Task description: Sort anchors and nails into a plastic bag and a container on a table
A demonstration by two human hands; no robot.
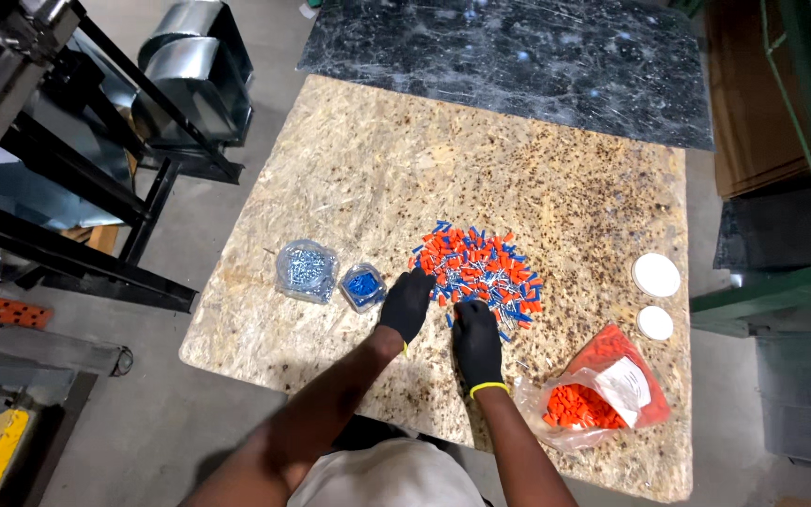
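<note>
The left hand (406, 302) in a black glove rests palm down at the near left edge of a spread heap of small orange and blue plastic connectors (481, 269) on the chipboard tabletop (377, 178); whether its fingers pinch anything cannot be told. The gloved right hand (477, 342) presses on the heap's near edge, its grip hidden too. Just left of the left hand sits a small clear tub of blue pieces (362, 285).

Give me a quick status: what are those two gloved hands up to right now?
Left hand and right hand, black-gloved, resting on the near edge of the mixed orange-and-blue pile. Nothing visibly gripped. Blue-filled tub just left; nothing blocking.
</note>
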